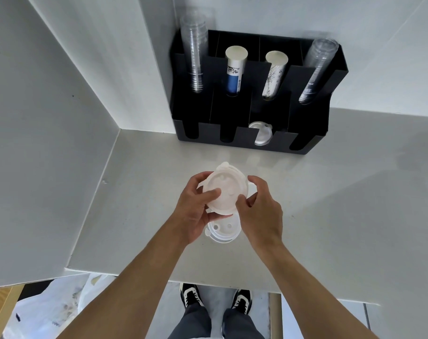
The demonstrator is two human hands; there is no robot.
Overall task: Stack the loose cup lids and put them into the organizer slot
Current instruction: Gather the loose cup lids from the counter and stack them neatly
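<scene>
A stack of white cup lids (226, 189) is held above the counter between both hands. My left hand (196, 211) grips its left and lower side, thumb on the top lid. My right hand (260, 211) grips the right edge. Under the hands a loose white lid (222, 231) lies flat on the grey counter (330, 204). The black organizer (244, 140) stands at the back against the wall. Its third front slot from the left holds white lids (262, 133); the other front slots look dark.
The organizer's rear slots hold clear plastic cups (194, 52) at the left, two paper cup stacks (235, 69) in the middle and clear cups (317, 72) at the right. A white wall (49, 143) bounds the counter's left side. The counter's front edge is near my feet.
</scene>
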